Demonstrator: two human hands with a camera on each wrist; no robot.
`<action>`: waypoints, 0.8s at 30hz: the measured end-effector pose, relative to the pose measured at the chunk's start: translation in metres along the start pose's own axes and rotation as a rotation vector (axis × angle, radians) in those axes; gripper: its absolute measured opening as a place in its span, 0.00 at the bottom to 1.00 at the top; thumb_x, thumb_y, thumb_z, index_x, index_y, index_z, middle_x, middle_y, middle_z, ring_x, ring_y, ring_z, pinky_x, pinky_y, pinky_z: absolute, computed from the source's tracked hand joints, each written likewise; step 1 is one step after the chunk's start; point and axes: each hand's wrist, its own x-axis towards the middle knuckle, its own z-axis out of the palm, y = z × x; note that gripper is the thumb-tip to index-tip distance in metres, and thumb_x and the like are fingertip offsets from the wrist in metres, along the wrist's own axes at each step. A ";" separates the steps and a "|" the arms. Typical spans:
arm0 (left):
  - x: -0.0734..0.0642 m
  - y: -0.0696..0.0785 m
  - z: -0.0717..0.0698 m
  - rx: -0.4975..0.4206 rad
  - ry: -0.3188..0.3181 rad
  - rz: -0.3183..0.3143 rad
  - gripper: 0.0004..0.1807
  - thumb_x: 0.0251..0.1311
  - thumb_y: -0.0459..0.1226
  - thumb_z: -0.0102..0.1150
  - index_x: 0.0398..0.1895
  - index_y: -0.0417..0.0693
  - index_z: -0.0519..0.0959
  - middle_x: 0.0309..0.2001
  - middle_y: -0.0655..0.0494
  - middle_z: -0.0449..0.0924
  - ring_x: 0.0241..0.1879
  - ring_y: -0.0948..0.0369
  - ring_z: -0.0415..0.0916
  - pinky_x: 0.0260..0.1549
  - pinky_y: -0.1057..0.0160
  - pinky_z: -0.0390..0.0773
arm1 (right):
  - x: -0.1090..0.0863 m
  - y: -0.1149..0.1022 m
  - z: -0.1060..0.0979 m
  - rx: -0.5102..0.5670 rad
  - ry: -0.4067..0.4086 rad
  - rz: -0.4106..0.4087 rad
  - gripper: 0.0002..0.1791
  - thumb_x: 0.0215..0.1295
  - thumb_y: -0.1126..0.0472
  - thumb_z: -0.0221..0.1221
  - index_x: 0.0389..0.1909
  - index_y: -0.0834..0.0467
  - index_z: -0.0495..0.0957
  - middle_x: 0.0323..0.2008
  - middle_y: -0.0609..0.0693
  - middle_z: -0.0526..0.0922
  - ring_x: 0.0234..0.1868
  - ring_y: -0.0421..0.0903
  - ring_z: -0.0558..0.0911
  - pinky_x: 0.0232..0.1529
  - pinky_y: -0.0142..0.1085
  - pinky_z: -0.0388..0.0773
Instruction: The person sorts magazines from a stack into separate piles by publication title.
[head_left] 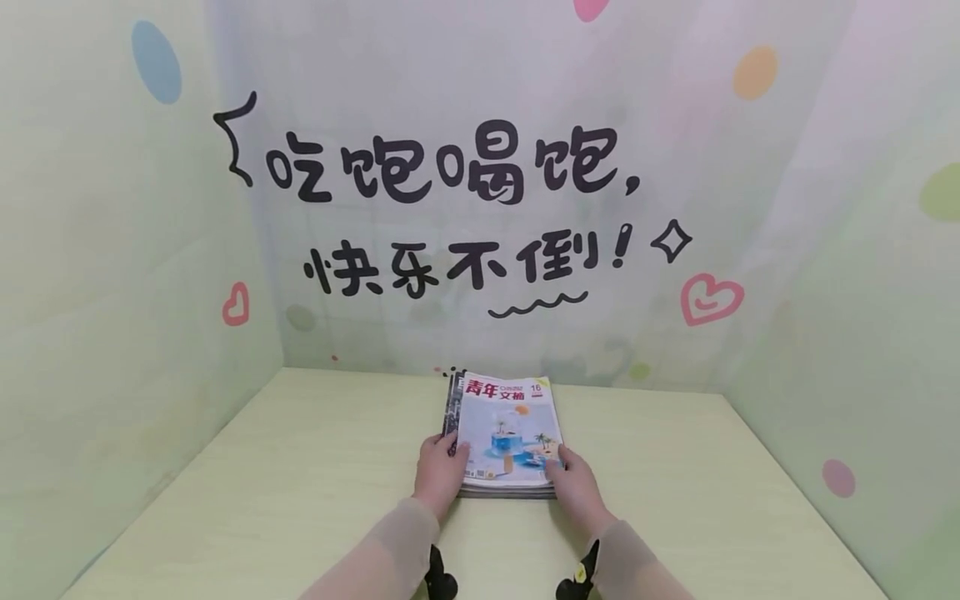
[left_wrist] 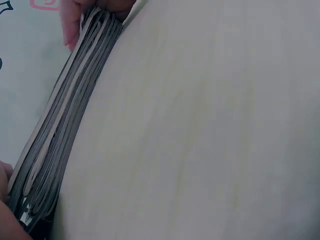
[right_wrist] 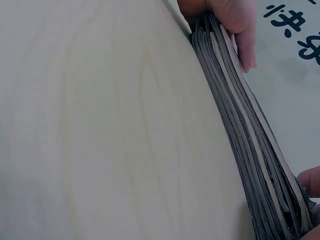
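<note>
The left grip (head_left: 441, 473) and the right grip (head_left: 582, 487) are clamped on opposite sides of the magazine pile (head_left: 504, 432) between them, probably so that it cannot slip apart.

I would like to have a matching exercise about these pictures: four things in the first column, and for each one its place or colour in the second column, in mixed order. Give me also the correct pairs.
Things
1. Left hand
2. Top magazine
3. Large lettering
4. Right hand

Places and colours
A. Black, on the back wall
B. Gripping the right side of the stack
C. Gripping the left side of the stack
D. Cover with a red title

Right pairs: 1-C, 2-D, 3-A, 4-B
</note>
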 end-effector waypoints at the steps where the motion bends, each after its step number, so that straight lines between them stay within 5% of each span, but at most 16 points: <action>1: -0.002 0.000 0.001 0.010 -0.001 0.006 0.28 0.68 0.43 0.51 0.67 0.38 0.67 0.68 0.34 0.56 0.66 0.38 0.57 0.64 0.42 0.60 | -0.001 0.000 0.001 -0.003 -0.003 -0.008 0.33 0.71 0.57 0.47 0.72 0.68 0.53 0.71 0.66 0.54 0.71 0.64 0.51 0.69 0.57 0.50; 16: -0.021 -0.001 -0.004 0.050 0.042 0.034 0.26 0.61 0.40 0.61 0.60 0.36 0.74 0.67 0.33 0.58 0.64 0.35 0.58 0.62 0.41 0.61 | -0.014 0.002 0.003 0.003 0.035 -0.029 0.33 0.68 0.63 0.50 0.69 0.74 0.54 0.68 0.72 0.56 0.69 0.69 0.54 0.67 0.59 0.53; 24: -0.046 -0.002 -0.019 0.232 0.043 0.001 0.28 0.55 0.52 0.64 0.58 0.52 0.79 0.48 0.44 0.70 0.43 0.50 0.67 0.38 0.52 0.68 | -0.037 -0.002 -0.001 -0.120 0.128 0.026 0.35 0.56 0.63 0.58 0.65 0.72 0.64 0.61 0.74 0.58 0.61 0.71 0.60 0.61 0.60 0.61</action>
